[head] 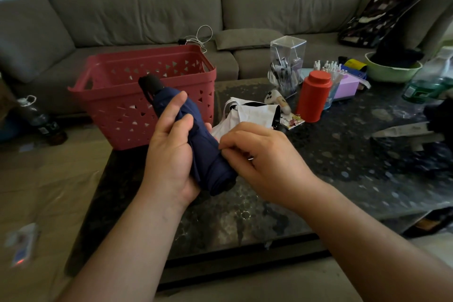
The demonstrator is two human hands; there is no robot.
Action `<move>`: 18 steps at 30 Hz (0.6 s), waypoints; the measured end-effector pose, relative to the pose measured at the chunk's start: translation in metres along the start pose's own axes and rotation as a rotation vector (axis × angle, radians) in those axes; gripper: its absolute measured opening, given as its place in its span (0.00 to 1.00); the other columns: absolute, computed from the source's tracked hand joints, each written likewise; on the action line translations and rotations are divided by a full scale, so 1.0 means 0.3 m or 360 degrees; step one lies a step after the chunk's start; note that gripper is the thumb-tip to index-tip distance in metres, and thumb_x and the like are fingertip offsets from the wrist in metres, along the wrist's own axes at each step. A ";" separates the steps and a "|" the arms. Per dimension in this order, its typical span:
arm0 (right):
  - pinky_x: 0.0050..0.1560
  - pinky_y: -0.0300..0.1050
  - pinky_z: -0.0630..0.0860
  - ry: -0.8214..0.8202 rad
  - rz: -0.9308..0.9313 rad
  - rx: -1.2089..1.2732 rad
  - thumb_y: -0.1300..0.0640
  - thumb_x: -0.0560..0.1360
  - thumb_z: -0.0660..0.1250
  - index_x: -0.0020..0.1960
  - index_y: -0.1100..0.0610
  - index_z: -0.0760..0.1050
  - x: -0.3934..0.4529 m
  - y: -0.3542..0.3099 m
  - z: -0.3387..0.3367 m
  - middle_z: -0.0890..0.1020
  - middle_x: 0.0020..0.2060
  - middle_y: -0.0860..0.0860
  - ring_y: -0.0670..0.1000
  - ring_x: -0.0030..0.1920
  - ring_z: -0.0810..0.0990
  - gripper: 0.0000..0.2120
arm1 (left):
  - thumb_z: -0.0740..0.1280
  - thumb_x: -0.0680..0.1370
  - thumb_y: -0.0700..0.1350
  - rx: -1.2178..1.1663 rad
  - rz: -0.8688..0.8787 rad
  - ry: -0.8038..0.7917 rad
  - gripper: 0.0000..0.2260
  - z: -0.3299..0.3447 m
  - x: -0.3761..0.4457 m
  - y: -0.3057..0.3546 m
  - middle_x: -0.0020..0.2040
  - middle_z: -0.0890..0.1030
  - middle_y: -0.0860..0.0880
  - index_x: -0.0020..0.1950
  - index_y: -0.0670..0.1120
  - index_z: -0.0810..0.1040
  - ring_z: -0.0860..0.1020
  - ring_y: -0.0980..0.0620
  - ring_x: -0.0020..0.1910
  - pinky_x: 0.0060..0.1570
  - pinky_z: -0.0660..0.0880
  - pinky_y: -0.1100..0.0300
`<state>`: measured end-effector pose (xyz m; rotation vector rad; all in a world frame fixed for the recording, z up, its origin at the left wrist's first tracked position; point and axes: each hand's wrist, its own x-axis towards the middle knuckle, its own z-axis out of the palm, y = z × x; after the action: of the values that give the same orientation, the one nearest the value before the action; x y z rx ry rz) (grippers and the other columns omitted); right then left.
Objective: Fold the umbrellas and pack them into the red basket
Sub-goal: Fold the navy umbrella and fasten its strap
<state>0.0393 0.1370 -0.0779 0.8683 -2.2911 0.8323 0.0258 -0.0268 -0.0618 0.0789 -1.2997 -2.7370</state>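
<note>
Dark, speckled and glossy, the low table (343, 154) fills the middle of the view, its near edge running across just under the two forearms.

Closest in, the left hand (171, 154) wraps around the rolled navy umbrella (208, 162) from the left, thumb lying along the fabric and fingers curled behind it, mostly hidden. The right hand (264, 162) comes in from the right with its fingers bent, pinching the fabric near the canopy's lower end; what exactly sits between the fingertips is too small to make out. The umbrella is held tilted above the table, its black handle (150, 84) pointing up and away, overlapping the front wall of the red basket (117, 110).

Just behind the hands lies a white umbrella (250, 113), crumpled on the tabletop, partly covered by the right hand, so how far it is folded cannot be told.

The basket stands at the table's far left corner; its floor is hidden by its walls.

Farther right stand a red canister (313, 98), a clear pen holder (288, 61) and a green bowl (392, 71) holding something dark and blurred. A grey sofa (147, 14) spans the back.
</note>
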 end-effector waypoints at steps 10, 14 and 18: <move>0.51 0.65 0.82 0.0217 0.1063 0.1022 0.58 0.83 0.68 0.51 0.48 0.84 0.042 -0.004 -0.029 0.84 0.42 0.45 0.48 0.40 0.82 0.08 | 0.58 0.84 0.34 0.0394 -0.0027 -0.0501 0.31 0.009 -0.043 0.016 0.71 0.80 0.45 0.69 0.72 0.74 0.86 0.46 0.51 0.45 0.83 0.52; 0.51 0.68 0.82 0.0218 0.1113 0.1183 0.55 0.82 0.71 0.55 0.48 0.83 0.055 0.019 -0.061 0.83 0.44 0.48 0.52 0.42 0.83 0.04 | 0.59 0.83 0.31 0.0555 -0.0036 -0.0749 0.37 0.012 -0.078 -0.005 0.73 0.79 0.53 0.71 0.77 0.62 0.85 0.46 0.60 0.48 0.83 0.55; 0.47 0.57 0.80 0.0102 0.1131 0.1270 0.57 0.81 0.71 0.43 0.49 0.81 0.053 0.040 -0.083 0.81 0.39 0.50 0.51 0.39 0.80 0.09 | 0.60 0.84 0.33 0.0629 -0.0062 -0.0796 0.40 0.017 -0.095 -0.015 0.77 0.75 0.52 0.69 0.81 0.55 0.85 0.45 0.58 0.45 0.82 0.57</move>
<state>0.0270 0.1555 -0.0550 0.2580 -2.2013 2.1298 0.0533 -0.0167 -0.0622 -0.5880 -1.9638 -2.5762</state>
